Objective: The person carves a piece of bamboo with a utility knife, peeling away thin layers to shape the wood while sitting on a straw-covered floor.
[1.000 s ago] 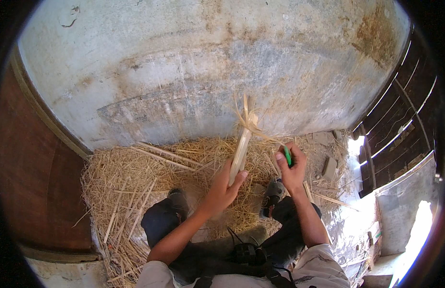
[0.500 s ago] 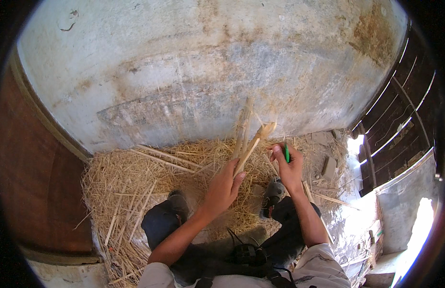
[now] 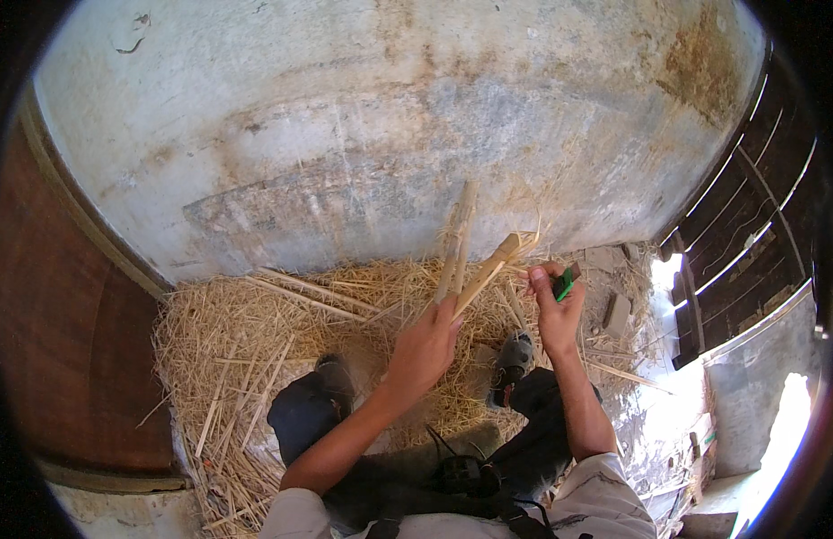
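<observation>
Straw (image 3: 255, 350) is lying below while the left hand (image 3: 425, 346) is gripping split cane stalks (image 3: 461, 251); the right hand (image 3: 553, 305) is clutching a green-handled tool (image 3: 565, 283).

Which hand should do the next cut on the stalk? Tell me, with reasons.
Probably the right hand: it holds the green-handled knife beside the split end of the stalk. The left hand grips the stalk's lower part, steadying it.

Bare forearms, pale rolled sleeves (image 3: 605, 490), dark trousers (image 3: 300, 418), grey shoes (image 3: 513, 352).
</observation>
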Demonstrator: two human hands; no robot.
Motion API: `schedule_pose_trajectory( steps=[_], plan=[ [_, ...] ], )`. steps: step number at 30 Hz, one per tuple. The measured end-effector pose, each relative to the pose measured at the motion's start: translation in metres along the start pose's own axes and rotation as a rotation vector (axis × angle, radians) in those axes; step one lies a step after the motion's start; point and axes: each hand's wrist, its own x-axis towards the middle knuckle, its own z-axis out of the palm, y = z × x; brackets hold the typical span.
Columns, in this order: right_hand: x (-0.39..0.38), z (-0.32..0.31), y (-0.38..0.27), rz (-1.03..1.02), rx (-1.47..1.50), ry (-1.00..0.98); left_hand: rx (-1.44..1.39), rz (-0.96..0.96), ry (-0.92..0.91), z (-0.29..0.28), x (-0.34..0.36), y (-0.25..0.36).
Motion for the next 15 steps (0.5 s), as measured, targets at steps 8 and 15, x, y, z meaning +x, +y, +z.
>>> schedule_pose_trajectory(
  steps=[8, 15],
  plan=[
    [0.005, 0.000, -0.002, -0.048, -0.330, -0.053, 0.231, -0.066, -0.051, -0.004, -0.002, 0.006],
    [0.013, -0.001, 0.005, -0.164, -0.631, -0.112, 0.039, -0.106, -0.185, 0.013, -0.014, -0.027]
  ],
)
